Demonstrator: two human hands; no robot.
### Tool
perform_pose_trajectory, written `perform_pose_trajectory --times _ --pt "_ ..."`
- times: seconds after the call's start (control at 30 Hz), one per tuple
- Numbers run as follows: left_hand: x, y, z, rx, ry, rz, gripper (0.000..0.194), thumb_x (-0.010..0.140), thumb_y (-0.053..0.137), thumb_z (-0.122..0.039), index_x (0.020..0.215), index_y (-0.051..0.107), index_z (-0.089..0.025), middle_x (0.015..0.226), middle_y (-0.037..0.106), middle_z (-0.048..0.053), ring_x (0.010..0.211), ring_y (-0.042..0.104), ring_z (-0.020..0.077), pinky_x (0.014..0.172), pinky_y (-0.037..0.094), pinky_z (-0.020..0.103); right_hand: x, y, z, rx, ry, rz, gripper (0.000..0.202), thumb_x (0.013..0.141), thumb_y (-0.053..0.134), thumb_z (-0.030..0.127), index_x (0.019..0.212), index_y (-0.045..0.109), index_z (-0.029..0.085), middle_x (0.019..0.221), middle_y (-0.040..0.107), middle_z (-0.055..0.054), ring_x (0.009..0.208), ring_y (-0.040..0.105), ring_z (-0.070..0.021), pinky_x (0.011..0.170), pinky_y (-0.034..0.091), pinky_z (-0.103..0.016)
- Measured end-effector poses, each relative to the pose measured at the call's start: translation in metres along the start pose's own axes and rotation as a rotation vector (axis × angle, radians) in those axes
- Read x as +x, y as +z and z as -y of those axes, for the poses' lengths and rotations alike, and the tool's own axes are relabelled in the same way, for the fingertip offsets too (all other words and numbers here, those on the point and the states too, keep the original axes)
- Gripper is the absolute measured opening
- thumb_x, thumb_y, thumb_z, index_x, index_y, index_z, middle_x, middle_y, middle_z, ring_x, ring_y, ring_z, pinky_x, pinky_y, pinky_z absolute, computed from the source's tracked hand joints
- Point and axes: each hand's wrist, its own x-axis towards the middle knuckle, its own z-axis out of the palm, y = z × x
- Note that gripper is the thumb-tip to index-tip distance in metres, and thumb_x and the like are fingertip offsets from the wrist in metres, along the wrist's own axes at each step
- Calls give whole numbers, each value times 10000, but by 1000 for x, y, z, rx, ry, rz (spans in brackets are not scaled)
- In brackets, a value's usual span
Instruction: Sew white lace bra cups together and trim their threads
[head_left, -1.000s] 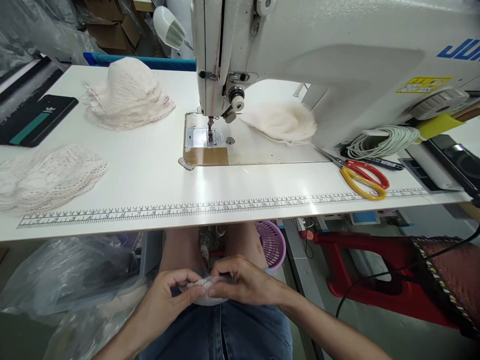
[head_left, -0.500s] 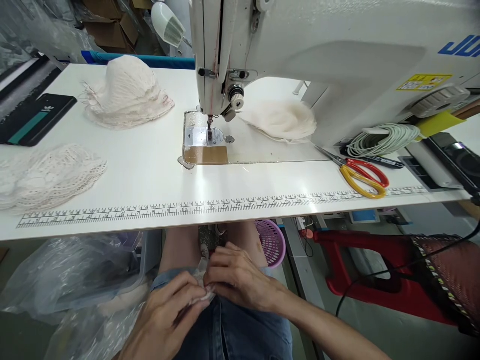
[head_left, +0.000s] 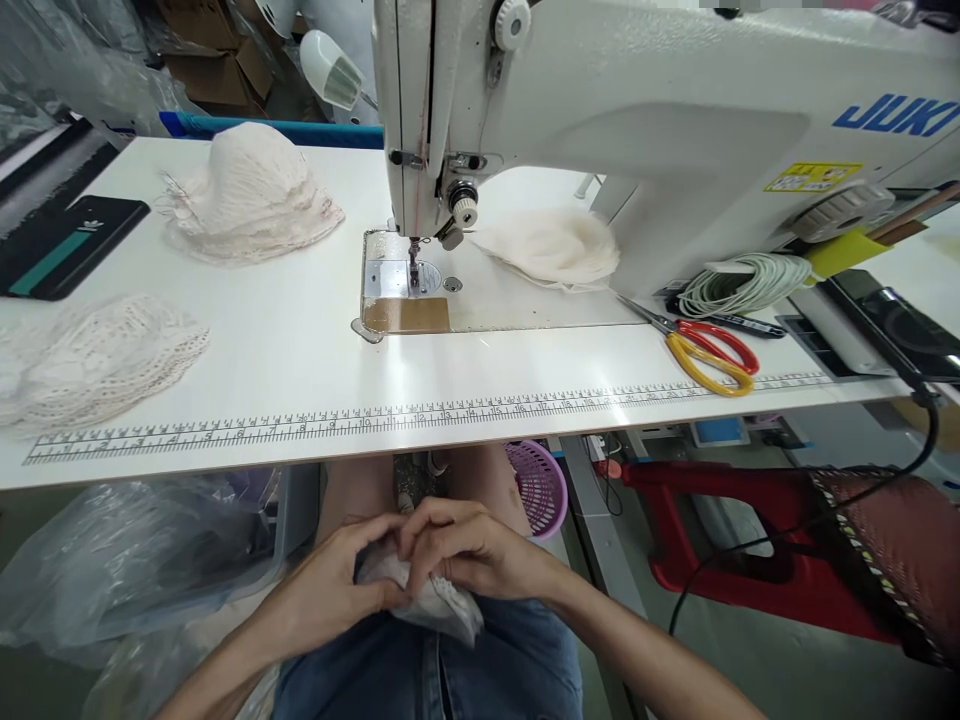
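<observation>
Over my lap, both hands hold one small piece of whitish fabric [head_left: 442, 610]. My left hand [head_left: 345, 580] curls around its left side, thumb and fingers closed on the cloth. From the right, my right hand [head_left: 465, 545] pinches the upper part with bent fingers. The lower end of the cloth hangs loose and puffed below my fingertips. Its exact kind is not clear from here. Above my hands, on the white table, stands a sewing machine [head_left: 427, 120] with a pale round fabric piece [head_left: 555, 248] lying under its arm.
Left on the table sit a cup-shaped stack of pale fabric [head_left: 251, 190], a flat lace pile [head_left: 105, 355] and a dark phone-like slab [head_left: 79, 245]. Scissors [head_left: 705, 350] and coiled cord [head_left: 742, 285] lie right. Below are a purple basket [head_left: 538, 490], a plastic-covered bin [head_left: 281, 540] and a red stool [head_left: 720, 560].
The cloth was bunched small between my fingers; now it is spread wider and hangs lower. My left hand has turned and opened around it. The view has shifted slightly right.
</observation>
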Motion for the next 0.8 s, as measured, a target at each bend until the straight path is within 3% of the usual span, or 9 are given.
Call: perform_pose_trajectory --times 0.07,0.2,0.3,0.37,0.53,0.6,0.7,0.8 --pt "2 2 1 -53 6 6 160 725 649 -287 848 645 -185 844 637 7 850 574 216 742 427 247 -4 -1 0 54 84 -52 273 939 448 297 873 649 125 990 556 -105 934 559 -160 846 432 -293" --pt "3 5 5 -128 -4 -34 230 756 611 -386 726 575 -161 666 529 -26 656 488 153 599 365 218 -13 2 -9 223 377 -205 318 937 432 407 1117 544 171 979 577 -66 863 539 -134 754 418 -261" --pt "3 7 5 -120 18 -66 235 787 562 -396 734 541 -168 659 488 -36 643 452 141 594 350 214 -15 8 -18 333 499 -230 411 827 573 502 1057 559 161 842 565 -17 723 499 -108 647 384 -224" --pt "1 8 6 -108 48 -53 186 829 479 -337 764 543 -174 698 520 -24 677 477 150 628 368 218 -14 10 -22 374 546 -256 418 727 690 484 956 584 150 739 539 15 646 463 -90 593 353 -208" --pt "-4 4 13 -25 61 -108 198 749 350 -118 636 500 -181 624 499 -29 609 458 136 595 346 218 -11 6 -16 335 580 -272 311 722 710 416 808 599 138 684 546 18 608 456 -82 565 338 -202" --pt "-6 1 12 -71 39 -113 202 762 359 -141 641 518 -176 625 513 -20 611 469 140 592 352 220 -11 3 -13 306 561 -251 284 744 692 402 799 603 137 703 551 12 634 469 -88 581 347 -206" --pt "-9 -1 4 -133 58 -56 211 831 422 -281 875 600 -175 785 605 18 751 541 178 662 398 232 -11 2 -11 258 536 -225 275 772 665 401 814 605 137 715 538 13 643 460 -88 588 347 -208" --pt "-10 2 -2 -3 95 -55 215 794 513 -311 957 598 -200 843 620 13 791 546 191 690 406 238 -10 2 -10 187 519 -216 280 805 629 413 813 599 134 708 519 16 632 434 -83 570 333 -201"
